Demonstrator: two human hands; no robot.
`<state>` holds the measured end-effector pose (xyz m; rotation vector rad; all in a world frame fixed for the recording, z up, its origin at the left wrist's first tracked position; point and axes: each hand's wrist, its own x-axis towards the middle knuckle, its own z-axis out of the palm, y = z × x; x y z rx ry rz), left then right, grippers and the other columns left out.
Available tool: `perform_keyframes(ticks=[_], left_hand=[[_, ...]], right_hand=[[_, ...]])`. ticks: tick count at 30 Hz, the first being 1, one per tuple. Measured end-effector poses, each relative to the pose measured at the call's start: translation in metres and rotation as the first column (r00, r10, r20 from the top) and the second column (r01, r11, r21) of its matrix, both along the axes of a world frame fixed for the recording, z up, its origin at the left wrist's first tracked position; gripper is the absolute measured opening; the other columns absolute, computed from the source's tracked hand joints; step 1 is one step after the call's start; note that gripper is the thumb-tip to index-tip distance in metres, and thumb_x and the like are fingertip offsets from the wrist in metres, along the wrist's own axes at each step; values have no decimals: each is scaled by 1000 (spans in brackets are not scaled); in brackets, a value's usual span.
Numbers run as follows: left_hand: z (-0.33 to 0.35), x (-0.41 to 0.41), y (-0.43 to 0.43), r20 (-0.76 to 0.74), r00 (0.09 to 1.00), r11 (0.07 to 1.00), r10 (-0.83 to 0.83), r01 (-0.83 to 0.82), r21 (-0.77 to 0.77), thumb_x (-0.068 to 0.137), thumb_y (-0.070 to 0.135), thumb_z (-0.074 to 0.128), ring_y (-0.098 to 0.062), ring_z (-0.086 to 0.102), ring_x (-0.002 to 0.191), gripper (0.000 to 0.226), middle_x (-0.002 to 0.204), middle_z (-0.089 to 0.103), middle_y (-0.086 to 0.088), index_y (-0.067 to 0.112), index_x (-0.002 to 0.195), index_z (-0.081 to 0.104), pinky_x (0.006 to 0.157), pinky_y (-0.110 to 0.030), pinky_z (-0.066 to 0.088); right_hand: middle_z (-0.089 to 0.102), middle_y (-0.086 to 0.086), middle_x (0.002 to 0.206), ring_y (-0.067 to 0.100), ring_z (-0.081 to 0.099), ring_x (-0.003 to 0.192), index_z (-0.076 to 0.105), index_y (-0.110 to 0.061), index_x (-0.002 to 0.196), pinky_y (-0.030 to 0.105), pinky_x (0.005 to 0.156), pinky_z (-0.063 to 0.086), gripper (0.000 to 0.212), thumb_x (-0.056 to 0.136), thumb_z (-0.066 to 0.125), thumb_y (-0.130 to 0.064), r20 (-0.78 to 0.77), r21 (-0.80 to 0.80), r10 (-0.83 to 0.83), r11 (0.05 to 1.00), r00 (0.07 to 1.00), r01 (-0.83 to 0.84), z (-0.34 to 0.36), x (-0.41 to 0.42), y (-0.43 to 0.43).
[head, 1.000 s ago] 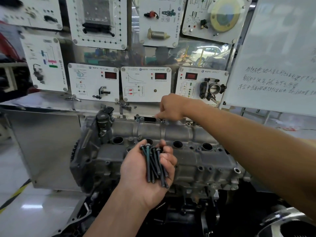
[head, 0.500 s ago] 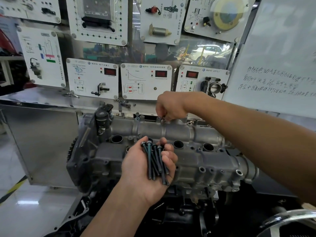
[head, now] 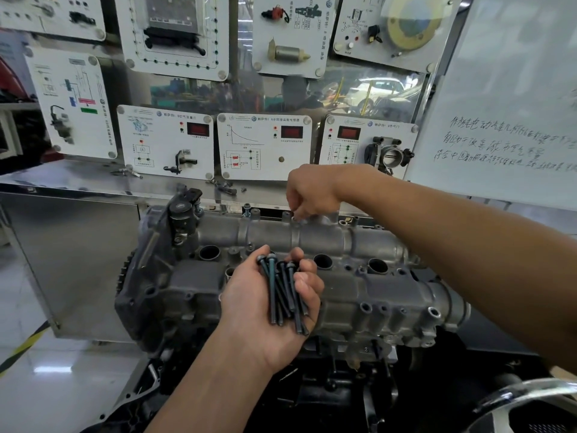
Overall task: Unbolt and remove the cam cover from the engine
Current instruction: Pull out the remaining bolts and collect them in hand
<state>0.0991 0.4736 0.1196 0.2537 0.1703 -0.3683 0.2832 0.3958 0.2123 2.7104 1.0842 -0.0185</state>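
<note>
1. Left hand point(head: 271, 310) cradles bolts point(head: 282, 292) in half-curled fingers; right hand point(head: 309, 195) pinches at the 12 o'clock edge of cam cover point(head: 315, 242), its hold unseen.
2. Cam cover sits on engine point(head: 327, 389): likely stiff and heavy; grip the 3 and 9 o'clock ends.

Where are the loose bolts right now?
Head view, centre: the black bolts are bundled in the left hand, fingers curled round them, above the near side of the cam cover.

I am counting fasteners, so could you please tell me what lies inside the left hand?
Long dark bolts lie across the palm of the left hand, which grips them. They overlap, so their exact number is hidden.
</note>
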Motion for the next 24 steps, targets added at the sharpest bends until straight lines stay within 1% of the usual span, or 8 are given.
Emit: perform_keyframes(ticks=[3, 6, 9, 13, 16, 19, 22, 24], left_hand=[[1, 0, 0, 3, 1000, 1000, -6, 6, -6, 99, 45, 41, -12, 48, 42, 49, 68, 52, -6, 6, 77, 61, 33, -19, 45], [0, 0, 0, 6, 1000, 1000, -1, 1, -14, 99, 44, 41, -12, 48, 43, 47, 69, 51, -5, 7, 78, 60, 33, -18, 45], [0, -1, 0, 7, 1000, 1000, -4, 5, -9, 99, 44, 41, -12, 48, 42, 46, 69, 51, -5, 7, 78, 60, 33, -18, 44], [0, 0, -1, 2, 1000, 1000, 5, -5, -12, 99, 45, 42, -12, 48, 41, 47, 68, 51, -5, 7, 77, 60, 33, -18, 44], [-1, 0, -1, 0, 1000, 1000, 0, 0, -13, 99, 45, 42, -12, 48, 41, 48, 67, 52, -5, 7, 76, 61, 33, -18, 44], [-1, 0, 0, 4, 1000, 1000, -3, 3, -11, 98, 46, 42, -12, 48, 40, 50, 66, 52, -5, 6, 74, 61, 32, -18, 44], [-1, 0, -1, 4, 1000, 1000, -5, 5, -14, 98, 45, 42, -12, 49, 41, 50, 66, 52, -5, 6, 74, 61, 32, -18, 44], [-1, -1, -1, 6, 1000, 1000, 0, 1, -20, 98, 45, 42, -12, 48, 41, 49, 67, 52, -5, 6, 75, 61, 32, -18, 44]], right_hand=[[65, -6, 95, 16, 61, 86, 69, -22, 109, 29, 78, 48, 25, 85, 75, -24, -53, 57, -7, 998, 999, 10, 1, 1, -2], [64, -2, 76, 23, 61, 75, 70, -10, 84, 32, 70, 49, 31, 94, 61, -38, 48, 8, -24, 1000, 999, 23, -2, 4, -4], [58, 4, 61, 27, 54, 63, 66, -4, 71, 33, 64, 47, 40, 97, 57, -33, 77, -11, 3, 1000, 997, -2, -6, 1, -2], [64, -9, 69, 21, 63, 72, 65, -15, 77, 31, 69, 54, 9, 85, 68, -10, 43, -13, 56, 998, 997, -56, -3, 0, 0], [63, -11, 79, 20, 65, 84, 71, -21, 95, 29, 75, 52, 21, 82, 71, -5, 17, 47, 71, 996, 997, -72, -4, 0, -5], [70, -6, 96, 12, 63, 81, 68, -20, 118, 27, 76, 48, 34, 85, 75, -20, -36, 98, 42, 994, 998, -38, -2, 1, -10], [70, -3, 75, 10, 59, 62, 73, -13, 89, 34, 72, 55, 23, 90, 68, -35, 43, 86, 34, 996, 999, -37, -1, 2, -11], [69, 1, 68, 19, 65, 66, 71, -9, 76, 37, 72, 57, 28, 93, 65, -31, 69, 49, 39, 998, 997, -42, -2, -1, -10]])
